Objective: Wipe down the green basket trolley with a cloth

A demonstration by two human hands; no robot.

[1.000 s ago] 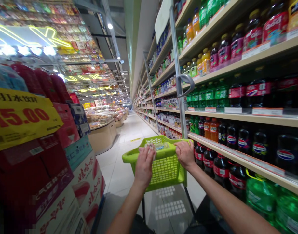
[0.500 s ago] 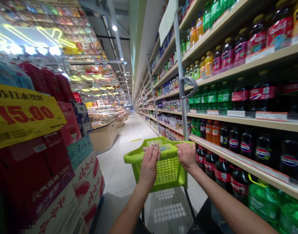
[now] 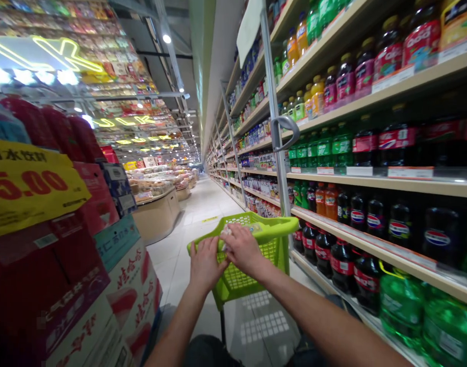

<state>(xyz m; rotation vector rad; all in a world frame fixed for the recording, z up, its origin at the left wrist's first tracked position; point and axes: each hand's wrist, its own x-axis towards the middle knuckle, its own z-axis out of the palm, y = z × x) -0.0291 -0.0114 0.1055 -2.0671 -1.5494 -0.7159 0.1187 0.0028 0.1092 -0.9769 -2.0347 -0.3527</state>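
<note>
A lime-green shopping cart (image 3: pixel 278 230) with a lattice basket stands right in front of me. My left hand (image 3: pixel 206 262) wraps its fingers over the left part of the cart's handle. Close beside it, my right hand (image 3: pixel 243 248) is closed over a small crumpled whitish thing (image 3: pixel 226 233), perhaps a tissue or thin plastic, at the handle's middle. The two hands nearly meet, thumbs close together. The fingers of my right hand cover most of the crumpled thing. The handle's right end has no hand on it.
Shelves of soda bottles (image 3: pixel 365 140) line the right side, with a grey hook-like holder (image 3: pixel 285 133) sticking out from a post. Stacked drink cartons (image 3: pixel 128 285) with a yellow price sign (image 3: pixel 34 186) stand close on the left. A tiled aisle (image 3: pixel 197 204) runs ahead past rounded display counters (image 3: pixel 157 216).
My right hand has left the handle's right end and moved left to the crumpled thing. My left hand has shifted left along the handle, off that thing. The view has turned slightly right.
</note>
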